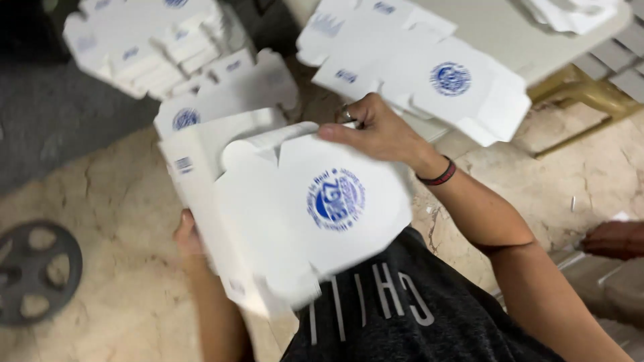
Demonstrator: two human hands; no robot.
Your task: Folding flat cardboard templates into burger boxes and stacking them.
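Fingers [345,127] of the right hand [379,131] lie pressed together along the far edge of a white carton blank [295,208], thumb tucked under, pinching the flap that carries a round blue print; a ring shows on one finger and a dark band [437,175] sits at the wrist. Down at the near left, the left hand [186,234] is mostly hidden behind the card, so only a knuckle and the forearm show, and I cannot tell how its fingers are set, though it plainly props the carton's lower left side. The blank hangs in the air between both hands, in front of the person's dark shirt [416,315], half raised: one side wall stands up on the left while the printed panel tilts toward the right, blurred with motion. To my eye the folding is under way, with walls coming up but nothing locked. The next move would call for the tabs to be lined up with their slots and pressed home without creasing the thin card. Farther off, a stack of flat blanks [144,40] lies at the far left on the stone floor [100,201], and more printed blanks [416,67] spread over the edge of a pale surface [496,27] at the far right. A dark wheel-like disc [33,271] rests at the near left.
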